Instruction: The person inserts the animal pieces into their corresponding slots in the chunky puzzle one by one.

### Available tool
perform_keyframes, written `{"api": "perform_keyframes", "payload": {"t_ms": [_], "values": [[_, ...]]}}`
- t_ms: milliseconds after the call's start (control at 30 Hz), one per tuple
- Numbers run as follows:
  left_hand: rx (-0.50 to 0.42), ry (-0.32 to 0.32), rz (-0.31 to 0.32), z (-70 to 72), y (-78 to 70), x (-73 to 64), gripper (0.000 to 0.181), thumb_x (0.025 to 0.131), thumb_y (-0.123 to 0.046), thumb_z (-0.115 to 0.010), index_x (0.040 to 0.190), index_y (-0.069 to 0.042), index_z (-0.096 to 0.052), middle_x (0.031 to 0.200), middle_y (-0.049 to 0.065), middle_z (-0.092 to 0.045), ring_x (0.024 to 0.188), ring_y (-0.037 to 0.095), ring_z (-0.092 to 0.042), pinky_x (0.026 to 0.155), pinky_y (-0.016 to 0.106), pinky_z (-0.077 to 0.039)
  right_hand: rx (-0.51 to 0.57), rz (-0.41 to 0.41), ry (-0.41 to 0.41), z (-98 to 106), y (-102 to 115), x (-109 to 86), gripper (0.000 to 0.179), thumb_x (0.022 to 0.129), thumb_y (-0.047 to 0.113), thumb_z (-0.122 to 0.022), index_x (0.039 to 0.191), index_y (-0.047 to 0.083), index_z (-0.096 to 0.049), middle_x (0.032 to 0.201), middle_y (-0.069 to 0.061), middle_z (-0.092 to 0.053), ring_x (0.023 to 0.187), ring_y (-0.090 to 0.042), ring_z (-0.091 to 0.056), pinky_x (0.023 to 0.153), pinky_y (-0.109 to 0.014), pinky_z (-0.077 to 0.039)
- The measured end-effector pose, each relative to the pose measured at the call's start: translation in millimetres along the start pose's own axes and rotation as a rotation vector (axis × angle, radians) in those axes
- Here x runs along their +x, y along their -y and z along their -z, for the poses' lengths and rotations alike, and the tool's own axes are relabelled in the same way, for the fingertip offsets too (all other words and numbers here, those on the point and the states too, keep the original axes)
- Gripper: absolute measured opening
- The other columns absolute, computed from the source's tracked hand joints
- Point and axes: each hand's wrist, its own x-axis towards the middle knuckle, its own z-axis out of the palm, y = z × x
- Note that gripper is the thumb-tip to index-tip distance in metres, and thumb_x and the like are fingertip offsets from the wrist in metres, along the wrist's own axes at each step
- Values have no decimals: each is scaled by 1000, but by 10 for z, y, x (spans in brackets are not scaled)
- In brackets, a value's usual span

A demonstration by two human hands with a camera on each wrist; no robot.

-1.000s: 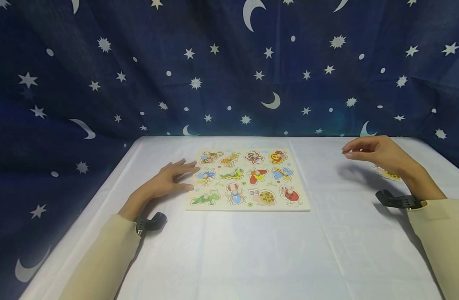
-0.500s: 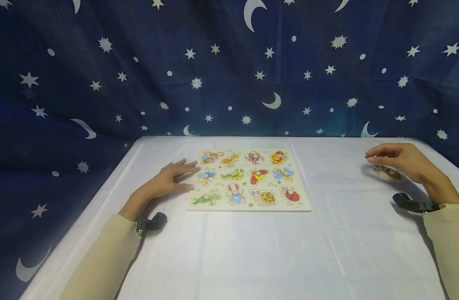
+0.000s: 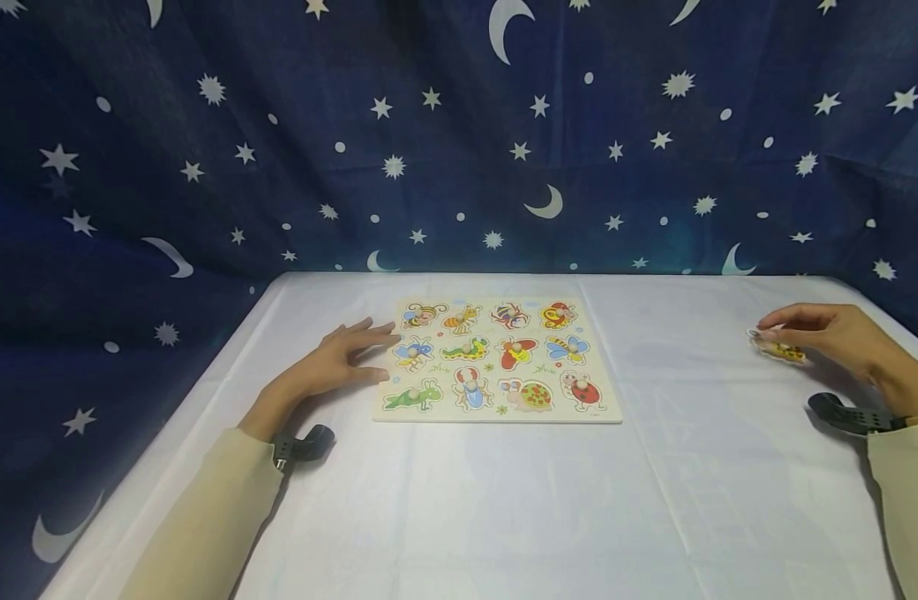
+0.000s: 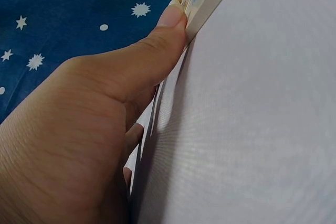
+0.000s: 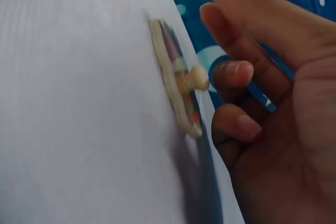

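Note:
On the white table lies a wooden peg puzzle board (image 3: 492,367) printed with colourful insects, most bearing small knobs. The fingers of my left hand (image 3: 342,358) rest at the board's left edge; in the left wrist view the thumb (image 4: 170,19) is against that edge. Over on the right, a loose yellow puzzle piece (image 3: 787,353) lies partly under my right hand (image 3: 841,337). The right wrist view shows its light wooden knob (image 5: 198,77) standing up, with the thumb and bent fingers around it but apart from it.
A dark blue curtain (image 3: 459,150) with moons and stars hangs behind the white table (image 3: 519,508). Black wrist cameras are strapped on the left wrist (image 3: 305,446) and right wrist (image 3: 849,415).
My right hand has moved right and toward the viewer, coming down over the loose puzzle piece. The left hand and the board have stayed in place.

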Motion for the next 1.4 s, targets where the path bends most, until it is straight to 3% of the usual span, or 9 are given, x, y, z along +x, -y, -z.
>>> {"api": "perform_keyframes", "payload": {"t_ms": [100, 300, 433, 600, 800, 900, 1133, 1267, 1400], "values": [[0, 0, -3, -2, 3, 0, 65, 81, -45, -73, 138, -21, -54, 150, -2, -37, 144, 29, -15, 115, 52, -1, -19, -26, 9, -2, -74, -10, 60, 79, 54, -71, 114, 6, -67, 89, 29, -56, 78, 7, -50, 74, -36, -42], [6, -1, -13, -10, 9, 5, 64, 81, -44, -73, 138, -21, -54, 150, -2, -38, 144, 29, -15, 115, 51, -2, -18, -18, 33, 11, -191, -65, 65, 82, 54, -69, 120, 2, -63, 95, 29, -51, 84, 10, -42, 89, -60, -35], [5, -1, -18, -4, 3, 2, 64, 82, -43, -73, 138, -20, -54, 150, -2, -38, 144, 30, -15, 115, 51, -2, -23, -20, 24, 15, -243, -71, 64, 82, 54, -68, 119, 1, -64, 97, 30, -48, 90, 10, -36, 92, -60, -33], [8, -1, -18, 6, -4, -4, 64, 82, -43, -72, 138, -20, -54, 150, -1, -38, 144, 30, -16, 115, 51, -2, -70, -32, 6, 23, -294, -65, 65, 83, 55, -67, 118, 1, -64, 108, 10, -55, 89, 7, -38, 87, -52, -35], [12, 0, -24, 5, -1, 2, 63, 82, -43, -72, 138, -20, -54, 150, -1, -38, 144, 30, -16, 115, 51, -2, -66, -53, 14, 37, -341, -68, 68, 82, 56, -67, 118, -1, -64, 126, -21, -55, 91, 8, -37, 90, -59, -34], [9, -3, -27, 2, 4, -1, 63, 82, -43, -72, 138, -19, -54, 150, 0, -38, 143, 31, -16, 115, 52, -2, -62, -63, 31, 41, -342, -70, 72, 81, 58, -66, 120, -2, -62, 133, -32, -46, 96, -2, -40, 90, -61, -34], [4, -2, -11, -8, 9, -12, 64, 82, -44, -72, 138, -21, -54, 150, -1, -37, 144, 30, -15, 115, 51, -1, -66, -75, 63, 58, -294, -71, 76, 81, 61, -64, 122, -3, -61, 137, -35, -40, 109, -29, -41, 92, -63, -32], [6, -1, -8, -4, -2, -11, 64, 82, -45, -72, 138, -21, -54, 151, -1, -37, 144, 30, -15, 115, 51, -1, -69, -71, 66, 70, -277, -66, 76, 82, 60, -64, 123, -5, -60, 138, -38, -36, 121, -48, -33, 94, -67, -29], [7, -3, -16, 7, -16, -10, 63, 82, -43, -72, 138, -20, -54, 150, 0, -37, 144, 30, -15, 115, 51, -1, -78, -72, 42, 79, -257, -62, 75, 82, 58, -66, 121, -6, -61, 137, -38, -37, 124, -53, -30, 96, -69, -26]]}}
